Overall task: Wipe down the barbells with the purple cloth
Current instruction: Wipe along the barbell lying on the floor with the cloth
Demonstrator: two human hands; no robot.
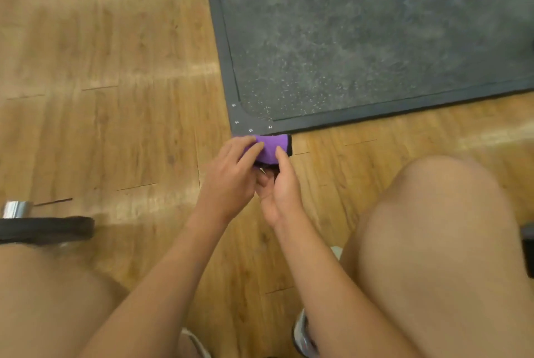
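Observation:
A small folded purple cloth (273,147) with a black edge is held between both hands above the wooden floor, near the corner of a dark mat. My left hand (231,175) grips the cloth's left side with fingers curled over it. My right hand (278,188) holds it from below, thumb pressed on the purple face. At the left edge a barbell end shows: a shiny steel sleeve (17,208) and a black plate (46,229), well to the left of my hands. The rest of the bar is out of view.
A dark grey rubber mat (375,33) with a black border fills the upper right. Wooden floor (101,68) covers the left and middle. My bare knees (433,242) and shoes (302,337) fill the bottom. A dark object (528,250) sits at the right edge.

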